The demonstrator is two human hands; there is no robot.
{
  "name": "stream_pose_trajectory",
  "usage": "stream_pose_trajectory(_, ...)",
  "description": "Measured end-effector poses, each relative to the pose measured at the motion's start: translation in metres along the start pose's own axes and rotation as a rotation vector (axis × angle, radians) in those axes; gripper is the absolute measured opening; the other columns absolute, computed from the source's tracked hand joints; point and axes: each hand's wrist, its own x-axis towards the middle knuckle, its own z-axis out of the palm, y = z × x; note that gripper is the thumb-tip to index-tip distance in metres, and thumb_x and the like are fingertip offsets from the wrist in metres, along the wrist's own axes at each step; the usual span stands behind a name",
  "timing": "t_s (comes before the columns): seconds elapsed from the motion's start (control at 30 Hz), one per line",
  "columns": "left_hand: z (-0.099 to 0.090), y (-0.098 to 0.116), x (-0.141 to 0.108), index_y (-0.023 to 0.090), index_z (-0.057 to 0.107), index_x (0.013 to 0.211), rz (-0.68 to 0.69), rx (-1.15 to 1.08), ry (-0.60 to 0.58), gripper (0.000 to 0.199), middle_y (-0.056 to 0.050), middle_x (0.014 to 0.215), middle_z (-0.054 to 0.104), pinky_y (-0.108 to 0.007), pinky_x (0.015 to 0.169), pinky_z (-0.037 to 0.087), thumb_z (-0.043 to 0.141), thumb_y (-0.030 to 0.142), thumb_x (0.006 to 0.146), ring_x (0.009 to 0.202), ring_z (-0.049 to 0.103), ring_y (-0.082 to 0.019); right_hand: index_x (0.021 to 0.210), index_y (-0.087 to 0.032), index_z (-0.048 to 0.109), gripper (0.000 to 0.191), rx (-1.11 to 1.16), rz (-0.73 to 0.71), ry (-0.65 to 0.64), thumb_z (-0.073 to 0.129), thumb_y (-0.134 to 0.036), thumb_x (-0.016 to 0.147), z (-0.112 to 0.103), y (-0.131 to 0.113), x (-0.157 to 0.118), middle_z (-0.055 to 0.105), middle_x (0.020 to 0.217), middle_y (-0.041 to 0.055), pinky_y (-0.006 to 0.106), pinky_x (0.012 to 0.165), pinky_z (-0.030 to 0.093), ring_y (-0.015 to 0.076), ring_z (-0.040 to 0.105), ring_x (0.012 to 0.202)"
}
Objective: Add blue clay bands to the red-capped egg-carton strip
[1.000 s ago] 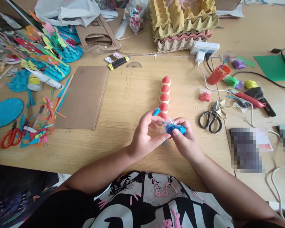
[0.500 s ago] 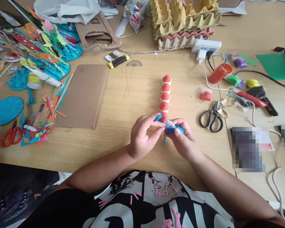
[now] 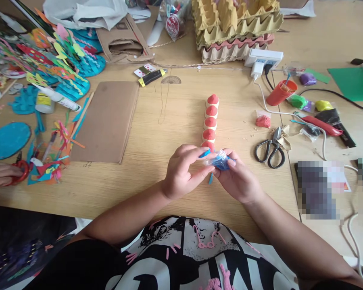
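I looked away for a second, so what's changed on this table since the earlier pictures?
Another person's hand has come in from the left edge onto the red scissors. The wearer's left hand and right hand still hold the blue packet. The red-topped row and black scissors stayed put.

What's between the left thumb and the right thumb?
The head view shows a crinkled clear plastic packet with blue contents there, gripped by the right hand.
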Motion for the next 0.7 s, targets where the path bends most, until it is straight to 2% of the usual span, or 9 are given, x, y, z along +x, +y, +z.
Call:
stream_pose_trajectory(0.1, -0.001, -0.004, 0.0, 0.025, 0.054, 0.146, 0.095, 0.051, 0.012, 0.059, -0.006, 0.113, 0.077, -0.032, 0.088, 0.066, 0.079, 0.025, 0.092, 0.101, 0.073, -0.016, 0.099, -0.031, 0.071, 0.027, 0.072, 0.06, -0.03, 0.083, -0.052, 0.086, 0.002, -0.001, 0.0, 0.07, 0.106, 0.0008, 0.03, 0.085, 0.062, 0.0162, 0.066, 0.096)
stream_pose_trajectory(0.23, 0.001, -0.006, -0.004, 0.027, 0.054, 0.147, 0.132, 0.116, 0.027, 0.059, -0.007, 0.122, 0.073, -0.031, 0.084, 0.068, 0.078, 0.03, 0.093, 0.102, 0.075, -0.017, 0.099, -0.03, 0.07, 0.027, 0.044, 0.09, -0.036, 0.081, -0.052, 0.088, 0.005, -0.001, -0.001, 0.069, 0.101, 0.0013, 0.029, 0.082, 0.063, 0.0157, 0.065, 0.089)
stream_pose_trajectory(0.3, 0.003, -0.006, -0.006, 0.027, 0.053, 0.148, 0.115, 0.149, 0.02, 0.062, -0.008, 0.125, 0.073, -0.033, 0.088, 0.068, 0.08, 0.032, 0.092, 0.106, 0.075, -0.019, 0.103, -0.03, 0.071, 0.026, 0.043, 0.083, -0.035, 0.081, -0.05, 0.089, 0.006, 0.001, -0.001, 0.07, 0.103, 0.0013, 0.028, 0.081, 0.062, 0.0152, 0.065, 0.089)
stream_pose_trajectory(0.4, 0.007, -0.006, -0.008, 0.025, 0.053, 0.15, 0.09, 0.13, 0.015, 0.065, -0.009, 0.124, 0.076, -0.037, 0.096, 0.066, 0.08, 0.026, 0.091, 0.115, 0.074, -0.022, 0.105, -0.031, 0.072, 0.023, 0.073, 0.049, -0.044, 0.083, -0.044, 0.089, 0.005, 0.004, -0.002, 0.07, 0.107, 0.0001, 0.027, 0.085, 0.062, 0.0139, 0.066, 0.093)
stream_pose_trajectory(0.5, 0.009, -0.005, -0.007, 0.026, 0.059, 0.144, 0.079, 0.092, 0.007, 0.056, -0.008, 0.123, 0.077, -0.036, 0.098, 0.065, 0.078, 0.019, 0.092, 0.116, 0.075, -0.021, 0.109, -0.032, 0.072, 0.023, 0.076, 0.029, -0.052, 0.082, -0.042, 0.09, 0.004, 0.007, -0.003, 0.07, 0.109, -0.0003, 0.027, 0.09, 0.061, 0.0134, 0.067, 0.098)
stream_pose_trajectory(0.6, 0.008, -0.004, -0.004, 0.024, 0.064, 0.133, 0.076, 0.092, -0.016, 0.043, -0.008, 0.123, 0.078, -0.034, 0.103, 0.063, 0.076, 0.016, 0.093, 0.117, 0.075, -0.019, 0.115, -0.032, 0.071, 0.029, 0.039, 0.025, -0.069, 0.082, -0.043, 0.091, 0.002, 0.009, -0.002, 0.07, 0.111, 0.0003, 0.028, 0.089, 0.061, 0.0139, 0.067, 0.099)
stream_pose_trajectory(0.7, 0.006, -0.005, -0.004, 0.026, 0.061, 0.137, 0.104, 0.097, -0.001, 0.048, -0.006, 0.123, 0.078, -0.035, 0.103, 0.064, 0.077, 0.016, 0.093, 0.123, 0.073, -0.019, 0.111, -0.03, 0.07, 0.029, -0.06, -0.005, -0.082, 0.084, -0.045, 0.089, -0.002, 0.009, -0.001, 0.072, 0.107, 0.0005, 0.031, 0.09, 0.062, 0.0147, 0.068, 0.096)
